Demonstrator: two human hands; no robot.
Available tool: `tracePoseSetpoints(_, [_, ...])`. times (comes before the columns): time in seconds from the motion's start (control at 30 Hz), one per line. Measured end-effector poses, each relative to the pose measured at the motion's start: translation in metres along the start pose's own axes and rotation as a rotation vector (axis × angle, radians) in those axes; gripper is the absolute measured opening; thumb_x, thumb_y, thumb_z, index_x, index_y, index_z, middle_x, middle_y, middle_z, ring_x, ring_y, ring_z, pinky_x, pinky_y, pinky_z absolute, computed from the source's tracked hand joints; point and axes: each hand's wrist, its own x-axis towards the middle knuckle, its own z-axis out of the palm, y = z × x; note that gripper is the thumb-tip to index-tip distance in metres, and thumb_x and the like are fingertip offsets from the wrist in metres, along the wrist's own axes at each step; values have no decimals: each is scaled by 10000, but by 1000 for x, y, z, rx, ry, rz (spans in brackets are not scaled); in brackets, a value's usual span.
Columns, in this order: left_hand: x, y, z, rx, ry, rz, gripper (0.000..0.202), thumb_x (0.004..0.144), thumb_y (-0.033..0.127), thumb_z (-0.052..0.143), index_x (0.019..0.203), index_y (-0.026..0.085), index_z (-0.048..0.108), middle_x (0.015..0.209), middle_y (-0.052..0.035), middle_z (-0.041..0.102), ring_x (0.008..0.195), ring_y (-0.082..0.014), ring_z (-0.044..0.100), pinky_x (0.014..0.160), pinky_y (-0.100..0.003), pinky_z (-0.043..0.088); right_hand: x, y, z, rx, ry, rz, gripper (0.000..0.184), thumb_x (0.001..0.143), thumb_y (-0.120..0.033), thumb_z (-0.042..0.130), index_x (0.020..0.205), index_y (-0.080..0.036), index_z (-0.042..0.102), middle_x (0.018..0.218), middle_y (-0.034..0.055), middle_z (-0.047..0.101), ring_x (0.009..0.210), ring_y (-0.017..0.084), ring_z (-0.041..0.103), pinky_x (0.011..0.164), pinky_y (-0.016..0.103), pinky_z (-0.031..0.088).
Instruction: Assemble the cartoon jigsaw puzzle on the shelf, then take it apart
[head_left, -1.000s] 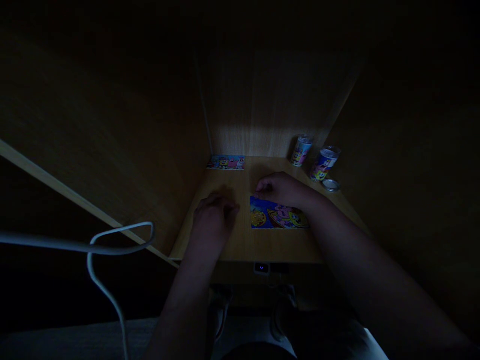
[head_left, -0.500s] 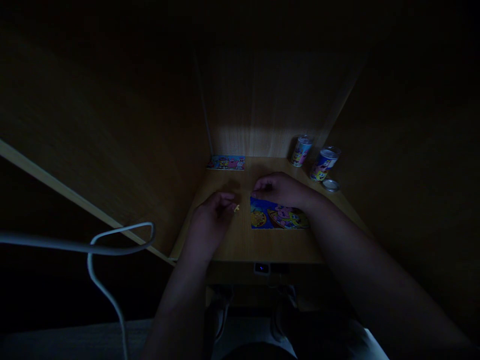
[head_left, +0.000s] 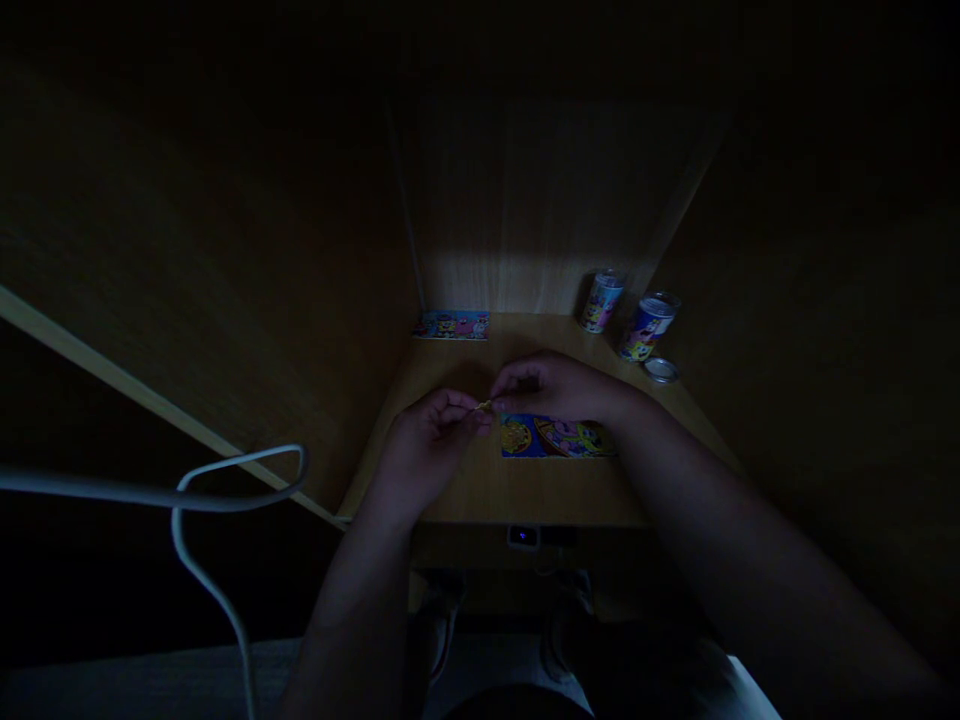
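Between the fingertips of my left hand [head_left: 431, 440] is a small yellowish jigsaw piece [head_left: 484, 406]. The fingers of my right hand [head_left: 551, 385] are closed at the piece's other edge, so both hands meet at it. Below my right hand lies a rectangular jigsaw picture [head_left: 555, 437] with cartoon figures on blue. Its upper right part is covered by my hand and forearm. A second, finished-looking picture strip [head_left: 451, 325] lies flat at the back left of the wooden surface.
At the back right stand two cartoon-printed cans, a slimmer one [head_left: 602, 302] and a wider one [head_left: 646, 328]. A round lid [head_left: 661, 370] lies before them. Wooden panels enclose the tabletop [head_left: 480, 490]. A white cable [head_left: 202, 570] loops at left. A small lit device [head_left: 523, 537] sits below the front edge.
My left hand has moved slightly right with the jigsaw piece. My right hand has shifted slightly left and down, and its fingertips now meet the piece.
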Motion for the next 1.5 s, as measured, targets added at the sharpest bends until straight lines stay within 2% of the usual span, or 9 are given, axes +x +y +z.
tracePoseSetpoints(0.13, [-1, 0, 0, 64, -50, 24, 138, 980, 366, 743, 1017, 236, 776, 1020, -48, 874, 979, -224, 829, 935, -368, 644, 0, -5, 1, 33, -23, 3, 306, 934, -518, 815, 1010, -222, 795, 943, 7, 807, 853, 174, 702, 788, 303, 520])
tracePoseSetpoints(0.3, [-2, 4, 2, 254, -1, 115, 148, 1036, 350, 689, 1083, 260, 797, 1092, -29, 865, 1018, -226, 810, 942, -362, 628, -4, -7, -3, -62, -15, 105, 299, 947, -507, 783, 976, -209, 790, 846, -14, 757, 762, 151, 648, 726, 282, 483])
tracePoseSetpoints(0.43, [-5, 9, 6, 403, -69, 223, 164, 1046, 236, 649, 1061, 280, 805, 1071, -7, 852, 998, -217, 796, 931, -362, 622, -10, 2, -10, -161, -118, 205, 307, 951, -516, 764, 930, -211, 796, 724, -37, 696, 642, 133, 579, 641, 268, 434])
tracePoseSetpoints(0.53, [-5, 8, 8, 479, -133, 355, 236, 1008, 127, 636, 1011, 277, 818, 1054, -20, 841, 1028, -226, 781, 956, -388, 617, -11, 7, -13, -161, -195, 232, 285, 946, -504, 766, 938, -222, 808, 739, -35, 712, 646, 134, 590, 627, 260, 438])
tracePoseSetpoints(0.7, [-1, 0, 11, 543, -184, 479, 331, 955, 22, 623, 953, 281, 829, 1053, -27, 843, 1043, -242, 765, 1025, -457, 606, -13, 4, -15, -175, -202, 259, 222, 931, -445, 787, 907, -225, 809, 749, -25, 725, 644, 134, 597, 603, 254, 439])
tracePoseSetpoints(1.0, [-2, 2, 12, 564, -193, 480, 364, 942, -3, 594, 971, 269, 835, 1060, -32, 842, 1049, -242, 759, 1023, -458, 603, -11, 5, -12, -184, -215, 256, 208, 949, -426, 756, 894, -228, 784, 751, -28, 731, 638, 128, 611, 604, 253, 451])
tracePoseSetpoints(1.3, [-1, 1, 13, 577, -184, 475, 346, 957, 27, 596, 944, 275, 836, 1047, -34, 845, 1040, -245, 768, 994, -452, 617, -12, -2, -13, -253, -230, 301, 215, 928, -425, 782, 854, -223, 774, 698, -30, 717, 628, 136, 620, 589, 258, 424])
tracePoseSetpoints(1.5, [-1, 2, 13, 567, -194, 465, 345, 960, 31, 601, 948, 279, 841, 1028, -36, 839, 1019, -241, 772, 994, -450, 616, -12, 1, -12, -282, -215, 313, 234, 903, -444, 813, 851, -220, 770, 737, -25, 752, 638, 134, 625, 597, 260, 412])
